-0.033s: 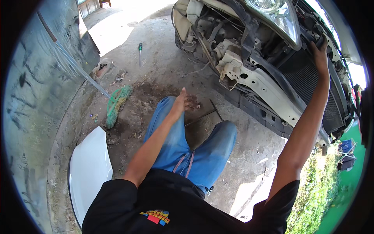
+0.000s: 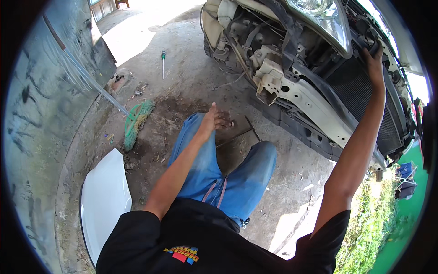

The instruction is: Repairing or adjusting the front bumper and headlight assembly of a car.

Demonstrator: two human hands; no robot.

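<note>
A car front with its bumper off stands at the right, with its headlight, pale metal crossbeam and dark radiator exposed. At the top of the radiator, my right hand is closed over the black radiator support; its fingertips are partly hidden. My left hand hangs in front of my left knee, fingers stretched and apart, holding nothing. On the ground beyond my knees lies a T-handle wrench, partly hidden by my leg.
A green-handled screwdriver lies on the concrete ahead. To the left are a green broom and a white curved panel, near a smeared grey wall. Grass grows at the lower right.
</note>
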